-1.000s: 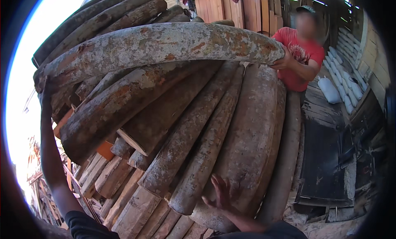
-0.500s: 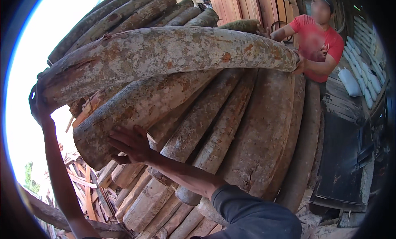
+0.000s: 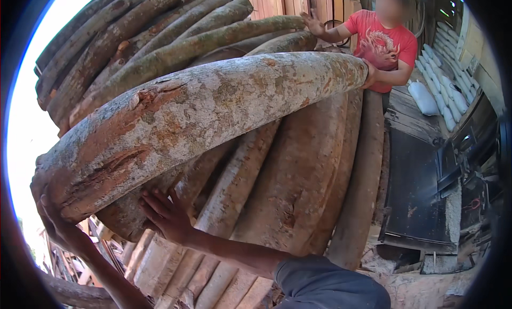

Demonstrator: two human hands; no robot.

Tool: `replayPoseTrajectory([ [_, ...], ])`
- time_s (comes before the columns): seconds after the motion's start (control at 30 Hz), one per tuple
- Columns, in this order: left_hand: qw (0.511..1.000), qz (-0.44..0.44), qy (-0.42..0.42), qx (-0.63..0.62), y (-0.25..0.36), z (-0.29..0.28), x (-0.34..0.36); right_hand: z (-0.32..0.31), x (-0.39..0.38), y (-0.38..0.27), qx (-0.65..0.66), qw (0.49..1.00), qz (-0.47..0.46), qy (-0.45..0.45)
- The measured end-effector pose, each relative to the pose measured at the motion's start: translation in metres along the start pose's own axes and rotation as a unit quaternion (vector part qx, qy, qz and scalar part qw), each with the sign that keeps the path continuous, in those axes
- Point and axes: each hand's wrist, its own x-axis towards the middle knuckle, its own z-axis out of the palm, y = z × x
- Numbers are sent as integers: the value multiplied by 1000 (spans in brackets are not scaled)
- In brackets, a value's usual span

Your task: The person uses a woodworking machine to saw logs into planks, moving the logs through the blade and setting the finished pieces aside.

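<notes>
A thick, slightly curved log [image 3: 229, 101] with mottled grey-brown bark lies slantwise across the top of the pile. My left hand [image 3: 60, 226] grips its near left end from below, the fingers partly hidden behind the cut end. Just under it, my right hand [image 3: 168, 217] is spread against the bark of a lower log [image 3: 124, 215], whose upper part the top log covers. At the far end, a co-worker in a red T-shirt [image 3: 392, 45] has one hand [image 3: 369, 74] on the top log. The other hand [image 3: 313, 24] is raised beside a thinner log [image 3: 234, 33].
More logs [image 3: 133, 29] are stacked behind on the left. Below my arms are sawn timbers [image 3: 213, 277] and wood scraps. To the right stand a black flat machine bed [image 3: 416, 186] and white filled sacks [image 3: 424, 98]. Upright boards [image 3: 277, 2] line the back.
The top log has come nearer to me and now covers much of the lower log. My left hand has moved down with its end. The co-worker's hand has lifted away. My view has shifted.
</notes>
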Motion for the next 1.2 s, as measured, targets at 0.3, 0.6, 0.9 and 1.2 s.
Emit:
replayPoseTrajectory([
  [0.3, 994, 90, 5, 67, 13, -72, -164, -174, -96, -86, 147, 984, 101, 20],
  [0.6, 975, 43, -217, 23, 50, -172, -342, -219, -134, -165, 572, 429, 640, 280],
  [0.9, 866, -385, -243, -208, 13, -166, -340, -271, -198, -150, 552, 465, 610, 327],
  [1.2, 881, -414, -156, -166, -44, -119, -331, -408, -227, -161, 644, 422, 583, 259],
])
